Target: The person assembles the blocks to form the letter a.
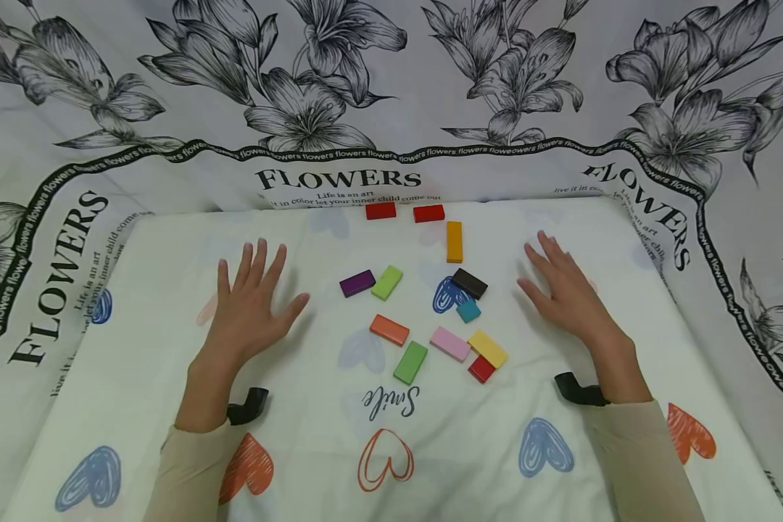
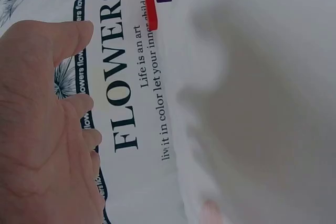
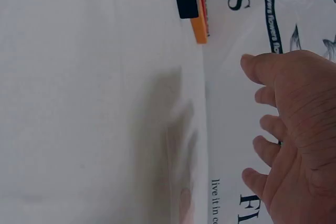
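A white cloth (image 1: 313,464) is covering what appears to be a desk, its middle showing printed hearts and an upside-down "Smile" (image 1: 391,403), its outer border carrying black floral drawings (image 1: 313,109) and the word "FLOWERS"; no more of the room is showing. Small coloured blocks are lying loosely between the two hands, probably so that all are staying visible and within easy reach; a left red block (image 1: 381,211) and a right red block (image 1: 428,213) are sitting by the far edge, an amber block (image 1: 454,242) just nearer; a purple block (image 1: 357,283) and a lime block (image 1: 388,283) are meeting at their ends; a black block (image 1: 470,283) is lying close by a teal block (image 1: 468,311); nearer the person, an orange block (image 1: 389,330), a green block (image 1: 410,362) and a pink block (image 1: 450,344) are lying at slants; a yellow block (image 1: 488,349) is overlapping a near red block (image 1: 481,369) in view, though whether it is resting on it I cannot tell. The left hand (image 1: 251,297) and right hand (image 1: 564,293) are flanking the blocks with fingers spread, holding nothing; their shadows are falling on the cloth, suggesting that both are hovering.
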The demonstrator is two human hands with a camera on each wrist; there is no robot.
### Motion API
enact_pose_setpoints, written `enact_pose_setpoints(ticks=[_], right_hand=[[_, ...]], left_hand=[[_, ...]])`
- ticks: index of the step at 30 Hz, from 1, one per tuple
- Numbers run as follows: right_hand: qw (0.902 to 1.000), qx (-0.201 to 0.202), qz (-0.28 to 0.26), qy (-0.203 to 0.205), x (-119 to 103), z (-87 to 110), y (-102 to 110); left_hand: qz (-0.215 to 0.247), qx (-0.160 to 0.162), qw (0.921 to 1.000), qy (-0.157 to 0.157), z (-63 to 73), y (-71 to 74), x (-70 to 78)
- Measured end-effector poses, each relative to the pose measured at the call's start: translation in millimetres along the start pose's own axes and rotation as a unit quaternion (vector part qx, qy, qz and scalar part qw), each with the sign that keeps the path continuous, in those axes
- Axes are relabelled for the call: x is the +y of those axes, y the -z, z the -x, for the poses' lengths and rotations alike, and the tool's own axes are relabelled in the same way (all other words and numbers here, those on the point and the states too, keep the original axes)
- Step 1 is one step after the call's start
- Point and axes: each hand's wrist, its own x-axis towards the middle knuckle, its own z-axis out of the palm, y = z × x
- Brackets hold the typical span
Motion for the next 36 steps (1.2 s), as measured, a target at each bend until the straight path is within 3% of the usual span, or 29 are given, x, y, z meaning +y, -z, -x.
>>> enact_pose_setpoints(ticks=[6,19,25,36], right_hand=[[0.9996,-0.008,-0.025,0.006,-14.7,-1.3,-3.0],[0.9982,-0.036,-0.013,0.047,-32.8,-4.5,-12.2],[0.9976,-0.043,-0.007,0.054,-41.2,-8.1,-11.1],[0.9963,-0.052,-0.016,0.066,-55.9,-13.5,-12.4]], left_hand=[[0.008,-0.005,0.9998,-0.016,-6.1,-2.6,10.1],[0.005,-0.019,0.9979,-0.062,-37.6,-2.5,44.1],[0.015,-0.016,0.9965,-0.081,-52.3,-7.4,62.0],[0.041,-0.048,0.9915,-0.114,-73.4,-20.5,86.3]])
